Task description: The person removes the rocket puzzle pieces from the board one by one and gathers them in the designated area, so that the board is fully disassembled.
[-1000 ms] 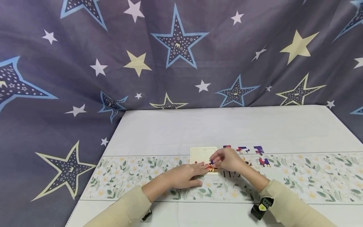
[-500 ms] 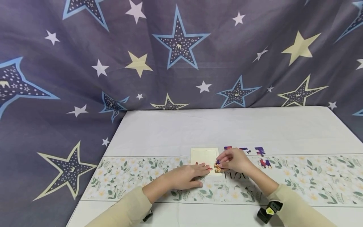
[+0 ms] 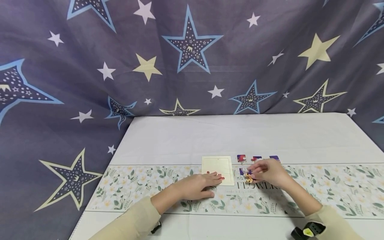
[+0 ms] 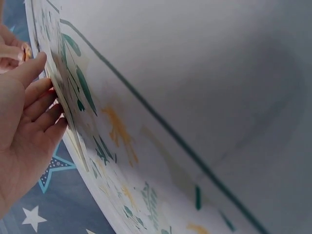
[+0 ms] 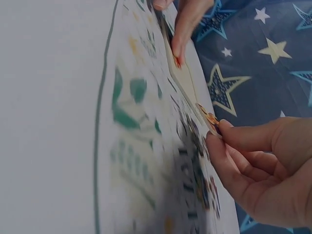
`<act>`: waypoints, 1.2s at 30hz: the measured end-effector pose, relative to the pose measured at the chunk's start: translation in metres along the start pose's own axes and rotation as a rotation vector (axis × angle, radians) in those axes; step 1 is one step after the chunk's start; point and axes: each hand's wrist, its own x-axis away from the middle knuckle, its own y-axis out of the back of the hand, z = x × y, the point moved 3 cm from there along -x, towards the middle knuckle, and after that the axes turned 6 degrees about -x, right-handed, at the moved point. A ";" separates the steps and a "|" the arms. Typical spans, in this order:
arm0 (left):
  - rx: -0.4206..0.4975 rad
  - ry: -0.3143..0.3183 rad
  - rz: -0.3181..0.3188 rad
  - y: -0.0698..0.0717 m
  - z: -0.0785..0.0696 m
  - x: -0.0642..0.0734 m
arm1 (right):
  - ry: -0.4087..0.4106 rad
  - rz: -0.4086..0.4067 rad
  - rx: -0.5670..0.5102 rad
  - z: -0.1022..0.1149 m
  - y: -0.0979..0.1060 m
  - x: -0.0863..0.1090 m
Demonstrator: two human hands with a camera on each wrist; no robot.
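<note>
Fingertips of the right hand (image 3: 267, 171) pinch a small orange-and-purple puzzle piece (image 3: 248, 178), lying flat; left hand (image 3: 195, 185) flat, steadying the cream square puzzle tray (image 3: 217, 165).

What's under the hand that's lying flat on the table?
The left hand rests on the flowered tablecloth, and its fingertips press the near edge of the pale puzzle board. Whatever lies right under the palm is covered.
</note>
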 end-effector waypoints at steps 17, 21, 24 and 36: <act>0.002 -0.006 0.000 -0.001 0.000 0.001 | -0.110 -0.004 0.098 -0.042 0.063 0.053; 0.015 -0.006 -0.015 -0.001 -0.001 0.001 | -0.127 -0.032 0.179 -0.049 0.070 0.058; 0.039 0.009 -0.037 0.001 -0.002 -0.001 | -0.114 -0.058 0.232 -0.052 0.072 0.059; 0.257 0.097 -0.108 0.006 -0.001 -0.003 | 0.040 -0.156 0.409 -0.042 0.059 0.059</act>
